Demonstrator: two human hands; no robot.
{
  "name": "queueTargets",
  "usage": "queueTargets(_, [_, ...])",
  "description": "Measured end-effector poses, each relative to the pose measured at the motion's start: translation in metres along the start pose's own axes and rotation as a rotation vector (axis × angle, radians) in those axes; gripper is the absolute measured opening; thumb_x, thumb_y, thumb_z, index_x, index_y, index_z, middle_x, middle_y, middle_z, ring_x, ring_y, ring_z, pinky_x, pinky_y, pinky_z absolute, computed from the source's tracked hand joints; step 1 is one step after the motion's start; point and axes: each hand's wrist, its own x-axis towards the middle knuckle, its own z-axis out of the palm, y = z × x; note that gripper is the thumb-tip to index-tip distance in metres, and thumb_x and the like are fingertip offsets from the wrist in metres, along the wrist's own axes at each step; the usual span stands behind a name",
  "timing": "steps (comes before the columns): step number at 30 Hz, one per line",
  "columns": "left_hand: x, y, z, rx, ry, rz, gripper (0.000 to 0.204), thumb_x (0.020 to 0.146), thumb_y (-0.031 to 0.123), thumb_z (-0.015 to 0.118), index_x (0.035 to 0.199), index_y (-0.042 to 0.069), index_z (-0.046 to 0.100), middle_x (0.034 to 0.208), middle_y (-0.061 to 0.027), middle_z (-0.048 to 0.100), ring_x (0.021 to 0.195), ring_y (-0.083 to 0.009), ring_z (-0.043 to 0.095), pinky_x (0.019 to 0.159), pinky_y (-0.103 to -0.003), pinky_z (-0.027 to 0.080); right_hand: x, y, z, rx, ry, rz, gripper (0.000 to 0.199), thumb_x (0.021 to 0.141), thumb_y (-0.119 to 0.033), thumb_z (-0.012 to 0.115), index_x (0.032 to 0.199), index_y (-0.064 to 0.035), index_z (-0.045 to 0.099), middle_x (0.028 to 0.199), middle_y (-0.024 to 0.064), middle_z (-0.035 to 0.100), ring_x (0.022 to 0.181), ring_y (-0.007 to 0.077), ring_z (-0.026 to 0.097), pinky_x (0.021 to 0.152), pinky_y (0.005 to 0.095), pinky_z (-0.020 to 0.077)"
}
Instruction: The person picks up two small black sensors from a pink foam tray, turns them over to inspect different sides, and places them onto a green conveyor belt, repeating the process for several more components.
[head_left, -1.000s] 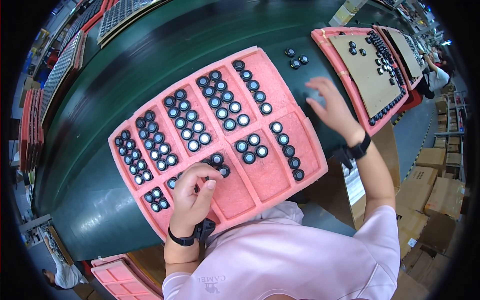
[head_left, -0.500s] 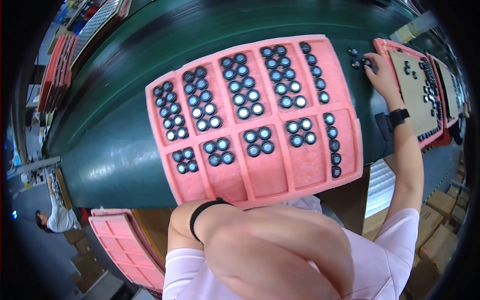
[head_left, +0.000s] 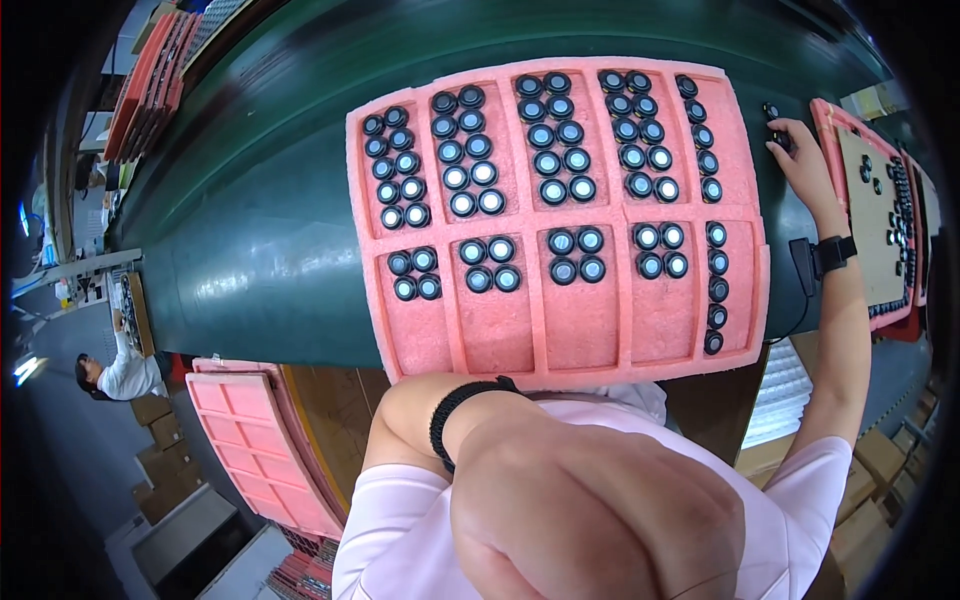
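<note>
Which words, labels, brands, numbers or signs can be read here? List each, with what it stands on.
Readable text: none.
Round black pieces: any marks too small to read.
Pink tray: no lettering visible.
Cardboard boxes: any print too blurred.
Shirt: none visible; left hand hides part.

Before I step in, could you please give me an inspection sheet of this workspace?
Surface: green work surface, glossy.
Main items: pink foam tray; black round parts in all ten compartments.
Clutter: loose black part beyond the tray's right side.
Hands: right hand has fingertips at a dark part, grip unclear; left hand looms before the camera, its fingers not discernible.
Cables: thin dark cord below the right wrist.
Surroundings: pink trays at lower left, a person far left, cardboard boxes lower right.
</note>
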Motion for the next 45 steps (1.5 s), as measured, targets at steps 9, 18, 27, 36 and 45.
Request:
queueTargets(9, [-0.008,0.014,-0.061,0.548,-0.202,0.027,0.007,0.083,-0.001,0.067,0.087,-0.001,0.061,0.084,-0.0129,0.062,0.073,-0.0234,0.062,0.061,-0.033,0.052,-0.073,-0.142,-0.005,1.237,-0.124,0.044,0.041,0.088,-0.012,0.067,0.124,0.0011,0.053,0.119,0.0081,0.058,0.106,0.0147,0.058,0.092,0.0282,0.0468])
queueTargets(18, [-0.032,-0.012,-0.113,1.75,-0.134,0.303,0.04,0.066,0.003,0.08,0.102,0.003,0.063,0.101,-0.0126,0.064,0.091,-0.0303,0.062,0.078,-0.041,0.05,-0.12,-0.244,0.043,2.019,-0.49,0.118,0.034,0.092,-0.008,0.062,0.123,0.0003,0.054,0.117,0.0127,0.061,0.107,0.0217,0.062,0.091,0.036,0.0528])
queueTargets(27, [-0.042,0.008,-0.126,1.776,0.005,0.296,0.041,0.062,0.004,0.079,0.1,0.002,0.064,0.099,-0.0132,0.066,0.092,-0.0314,0.064,0.081,-0.044,0.05,-0.115,-0.282,0.064,2.215,-0.553,0.242,0.037,0.094,-0.02,0.063,0.124,-0.0007,0.051,0.114,0.013,0.062,0.106,0.0241,0.062,0.094,0.0385,0.0502])
queueTargets(36, [-0.044,0.009,-0.128,1.66,0.006,0.152,0.038,0.063,0.0,0.081,0.098,-0.002,0.066,0.095,-0.0149,0.068,0.093,-0.0313,0.066,0.084,-0.042,0.051,-0.12,-0.268,0.065,2.154,-0.686,0.268,0.038,0.095,-0.023,0.063,0.123,-0.0014,0.049,0.113,0.0137,0.062,0.106,0.0259,0.063,0.094,0.0395,0.0504])
queueTargets(45, [-0.045,0.009,-0.125,1.627,-0.036,0.107,0.042,0.063,0.003,0.081,0.103,0.0,0.067,0.091,-0.0104,0.064,0.087,-0.026,0.062,0.078,-0.038,0.049,-0.125,-0.263,0.074,2.086,-0.702,0.212,0.044,0.092,-0.023,0.067,0.125,-0.0018,0.046,0.114,0.0123,0.062,0.108,0.0242,0.063,0.095,0.0366,0.05])
